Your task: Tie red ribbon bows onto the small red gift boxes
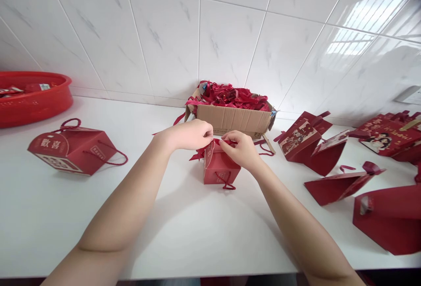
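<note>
A small red gift box with a red cord handle stands upright on the white table in the middle of the head view. At its top lies a red ribbon, its loose ends hanging out to the left. My left hand is closed, fingertips pinching the ribbon above the box's left edge. Across from it, my right hand is closed too, thumb and forefinger on the ribbon at the box's top. The knot or loop between the fingers is partly hidden.
Behind the hands, an open cardboard box holds many red ribbons. To the left are another red gift box and a red plastic basin. Several red boxes with ribbons, including a large one, stand right. A tiled wall closes the back.
</note>
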A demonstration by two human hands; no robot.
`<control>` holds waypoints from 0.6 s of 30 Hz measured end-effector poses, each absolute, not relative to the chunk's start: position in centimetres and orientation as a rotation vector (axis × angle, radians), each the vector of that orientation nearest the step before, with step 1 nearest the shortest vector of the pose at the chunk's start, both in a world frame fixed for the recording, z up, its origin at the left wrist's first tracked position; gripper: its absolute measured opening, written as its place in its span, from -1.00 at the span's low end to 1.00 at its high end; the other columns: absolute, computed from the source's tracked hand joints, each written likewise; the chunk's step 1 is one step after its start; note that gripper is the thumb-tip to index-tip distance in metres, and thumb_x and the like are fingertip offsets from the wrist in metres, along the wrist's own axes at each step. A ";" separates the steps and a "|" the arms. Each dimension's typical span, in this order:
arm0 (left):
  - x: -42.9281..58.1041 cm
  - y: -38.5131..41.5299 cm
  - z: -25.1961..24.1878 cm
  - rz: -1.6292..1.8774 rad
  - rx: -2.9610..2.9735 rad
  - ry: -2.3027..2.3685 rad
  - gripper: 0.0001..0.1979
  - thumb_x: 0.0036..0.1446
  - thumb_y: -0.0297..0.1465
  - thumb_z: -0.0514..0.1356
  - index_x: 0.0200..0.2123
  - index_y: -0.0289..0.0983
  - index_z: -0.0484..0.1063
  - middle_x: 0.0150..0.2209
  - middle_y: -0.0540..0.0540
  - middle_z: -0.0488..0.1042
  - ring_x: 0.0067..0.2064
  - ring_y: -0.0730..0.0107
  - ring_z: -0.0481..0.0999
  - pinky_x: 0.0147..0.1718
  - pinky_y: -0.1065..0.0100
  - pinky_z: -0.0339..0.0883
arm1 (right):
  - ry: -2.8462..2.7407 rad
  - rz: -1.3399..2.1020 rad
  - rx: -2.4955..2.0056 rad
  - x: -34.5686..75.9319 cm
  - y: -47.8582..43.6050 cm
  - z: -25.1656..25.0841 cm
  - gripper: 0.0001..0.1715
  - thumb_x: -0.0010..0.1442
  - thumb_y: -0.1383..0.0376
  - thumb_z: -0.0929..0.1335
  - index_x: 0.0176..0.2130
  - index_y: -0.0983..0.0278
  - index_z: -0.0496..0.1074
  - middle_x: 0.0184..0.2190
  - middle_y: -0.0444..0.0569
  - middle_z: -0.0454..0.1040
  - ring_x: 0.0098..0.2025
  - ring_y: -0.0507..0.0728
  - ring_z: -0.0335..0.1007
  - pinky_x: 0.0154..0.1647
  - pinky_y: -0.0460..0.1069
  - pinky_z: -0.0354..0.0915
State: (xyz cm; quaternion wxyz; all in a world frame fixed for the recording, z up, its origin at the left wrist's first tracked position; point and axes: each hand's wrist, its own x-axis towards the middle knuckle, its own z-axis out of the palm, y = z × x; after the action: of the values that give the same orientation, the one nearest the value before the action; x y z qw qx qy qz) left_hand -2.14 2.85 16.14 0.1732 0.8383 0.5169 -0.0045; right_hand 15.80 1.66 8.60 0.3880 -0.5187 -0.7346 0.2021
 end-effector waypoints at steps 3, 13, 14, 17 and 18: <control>-2.2 2.9 16.0 -0.014 2.382 1.456 -0.85 0.07 -0.30 0.05 -0.37 -0.20 0.37 -0.27 -0.08 0.53 -0.36 0.30 0.45 -0.52 0.35 0.13 | -1.867 0.530 -1.311 15.8 1.7 8.5 -0.83 0.09 0.26 0.34 -0.51 0.25 0.38 -0.25 -0.01 0.52 -0.23 0.13 0.41 -0.21 0.03 0.28; -2.3 2.8 16.0 0.019 2.405 1.405 -0.91 0.06 -0.33 0.06 -0.41 -0.20 0.31 -0.34 -0.02 0.50 -0.44 0.38 0.37 -0.56 0.38 0.12 | -1.838 0.434 -1.196 15.8 1.6 8.4 -0.95 0.04 0.30 0.35 -0.42 0.22 0.35 -0.20 0.00 0.47 -0.09 0.18 0.41 -0.08 0.09 0.31; -2.3 2.8 16.0 0.023 2.408 1.398 -0.91 0.05 -0.33 0.06 -0.42 -0.20 0.30 -0.35 -0.02 0.50 -0.45 0.39 0.36 -0.57 0.38 0.12 | -1.825 0.403 -1.167 15.8 1.5 8.4 -0.96 0.04 0.31 0.35 -0.40 0.21 0.35 -0.16 0.01 0.46 -0.04 0.19 0.39 -0.03 0.11 0.29; -2.2 2.9 16.0 0.025 2.404 1.380 -0.92 0.05 -0.35 0.06 -0.44 -0.21 0.29 -0.37 -0.01 0.48 -0.47 0.41 0.34 -0.58 0.39 0.11 | -1.861 0.386 -1.125 15.7 1.2 8.6 -0.95 0.07 0.29 0.35 -0.43 0.21 0.37 -0.03 0.05 0.42 0.08 0.24 0.32 0.11 0.19 0.20; -2.2 2.9 16.1 0.031 2.402 1.376 -0.92 0.05 -0.35 0.06 -0.44 -0.21 0.28 -0.37 -0.01 0.48 -0.47 0.42 0.33 -0.57 0.39 0.11 | -1.884 0.396 -1.118 15.7 1.1 8.7 -0.93 0.07 0.26 0.36 -0.42 0.21 0.37 -0.01 0.06 0.41 0.10 0.25 0.30 0.13 0.21 0.18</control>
State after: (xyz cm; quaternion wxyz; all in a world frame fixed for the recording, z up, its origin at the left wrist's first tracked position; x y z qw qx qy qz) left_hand -2.16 2.85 16.08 0.1856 0.8525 0.4885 0.0109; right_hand 15.67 1.08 8.68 0.4418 -0.4505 -0.7593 0.1595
